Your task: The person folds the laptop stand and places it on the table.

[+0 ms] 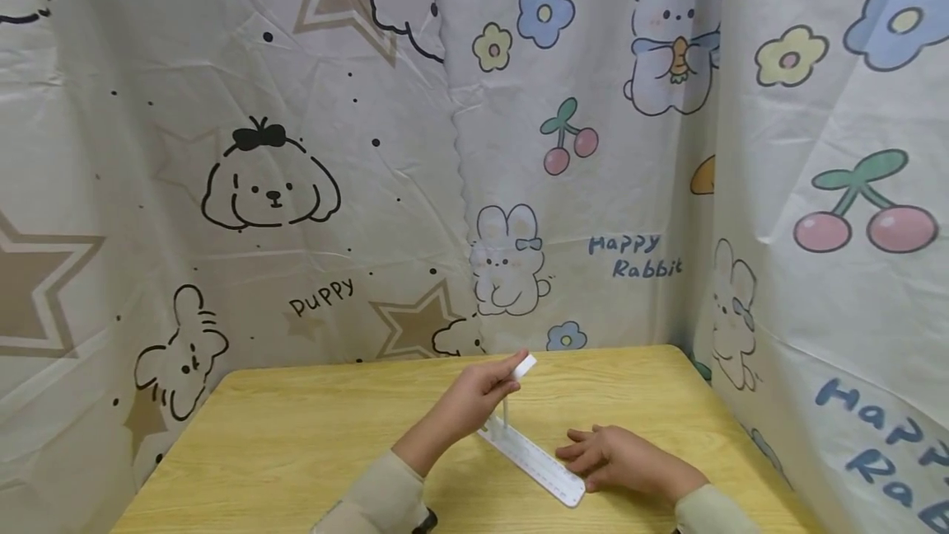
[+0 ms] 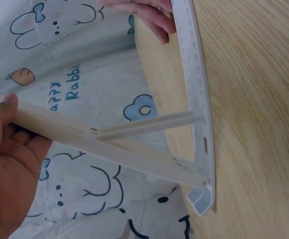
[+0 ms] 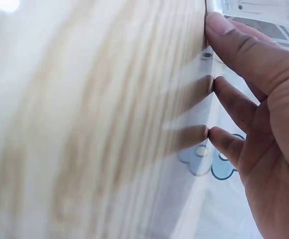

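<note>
A white plastic folding stand rests on the table, its flat slotted base [image 1: 535, 461] running diagonally. From the base's far end rises a hinged arm [image 2: 109, 151], and a thin strut [image 2: 149, 125] props that arm at an angle. My left hand [image 1: 474, 394] grips the raised arm's upper end, with the thumb along its edge. Beside the base's near end is my right hand [image 1: 623, 460]. Its fingers are spread and slightly bent, with fingertips touching the tabletop. The right thumb [image 3: 239, 40] reaches the white base edge; whether it presses there is unclear.
The light wood table [image 1: 311, 443] carries the stand. Printed curtains [image 1: 400, 188] with puppies, rabbits, flowers and cherries hang behind the table and along both sides, close to its back and right edges.
</note>
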A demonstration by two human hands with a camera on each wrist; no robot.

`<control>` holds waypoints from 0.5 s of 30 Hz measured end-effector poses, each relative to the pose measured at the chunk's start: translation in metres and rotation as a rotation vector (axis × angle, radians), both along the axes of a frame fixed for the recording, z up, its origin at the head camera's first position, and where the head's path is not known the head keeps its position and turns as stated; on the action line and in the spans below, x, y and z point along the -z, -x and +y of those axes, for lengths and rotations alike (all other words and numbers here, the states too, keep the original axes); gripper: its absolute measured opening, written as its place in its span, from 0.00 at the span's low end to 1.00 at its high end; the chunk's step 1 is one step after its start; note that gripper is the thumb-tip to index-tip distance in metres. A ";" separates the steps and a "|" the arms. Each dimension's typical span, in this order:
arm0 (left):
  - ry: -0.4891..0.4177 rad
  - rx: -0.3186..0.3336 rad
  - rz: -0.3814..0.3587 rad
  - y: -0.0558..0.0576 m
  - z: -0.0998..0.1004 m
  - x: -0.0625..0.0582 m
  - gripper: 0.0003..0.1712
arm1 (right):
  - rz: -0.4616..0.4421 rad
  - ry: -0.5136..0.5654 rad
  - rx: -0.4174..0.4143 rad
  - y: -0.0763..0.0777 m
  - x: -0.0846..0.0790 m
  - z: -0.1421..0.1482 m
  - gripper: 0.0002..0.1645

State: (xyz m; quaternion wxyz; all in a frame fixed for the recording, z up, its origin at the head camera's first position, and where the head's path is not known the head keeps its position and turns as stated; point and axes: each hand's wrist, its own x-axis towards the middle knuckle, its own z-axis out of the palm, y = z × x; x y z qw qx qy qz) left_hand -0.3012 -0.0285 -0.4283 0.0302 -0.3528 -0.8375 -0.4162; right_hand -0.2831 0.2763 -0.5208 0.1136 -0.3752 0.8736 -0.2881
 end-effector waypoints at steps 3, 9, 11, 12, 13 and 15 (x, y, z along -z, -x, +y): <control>0.027 -0.017 0.039 -0.001 -0.002 -0.001 0.30 | 0.030 0.004 -0.017 -0.001 0.000 -0.005 0.23; 0.021 -0.010 0.050 -0.002 -0.007 -0.001 0.29 | 0.031 -0.001 -0.039 -0.002 0.002 -0.015 0.24; 0.009 -0.005 0.048 -0.002 -0.010 0.000 0.29 | 0.036 -0.009 -0.031 -0.003 0.002 -0.018 0.23; -0.001 -0.001 0.044 -0.002 -0.011 0.000 0.28 | 0.042 -0.011 -0.030 -0.003 0.002 -0.019 0.24; -0.014 0.002 0.038 -0.002 -0.012 0.001 0.28 | 0.049 -0.014 -0.030 -0.004 0.002 -0.020 0.24; -0.044 0.005 0.015 -0.002 -0.015 0.002 0.27 | 0.042 -0.016 -0.027 -0.006 0.001 -0.023 0.24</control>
